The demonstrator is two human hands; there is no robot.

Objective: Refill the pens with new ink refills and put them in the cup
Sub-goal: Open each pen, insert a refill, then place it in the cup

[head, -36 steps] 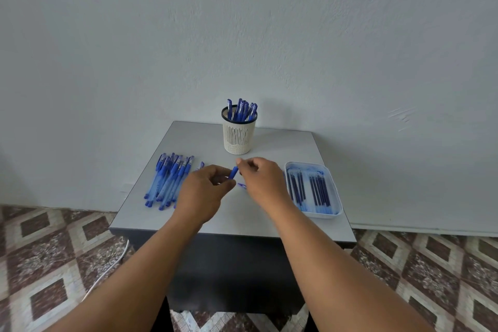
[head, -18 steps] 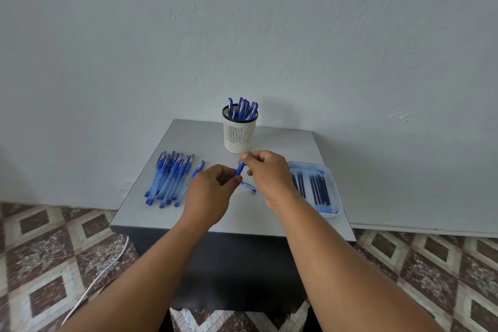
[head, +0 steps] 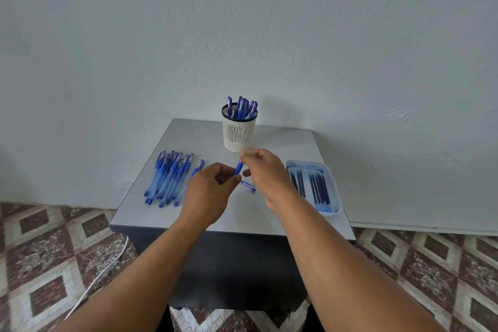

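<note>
Since a second ago you've lifted the pen off the table, left hand gripping its barrel, right hand pinching the tip: likely mid-disassembly, so next take a refill from the tray, then fill the cup.

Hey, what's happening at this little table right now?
A person is working on a blue pen above the table, gripping it with the left hand and pinching its upper end with the right hand. A cap lies just below. More pens lie at left, refills fill the tray at right, and the cup holds several pens.
</note>
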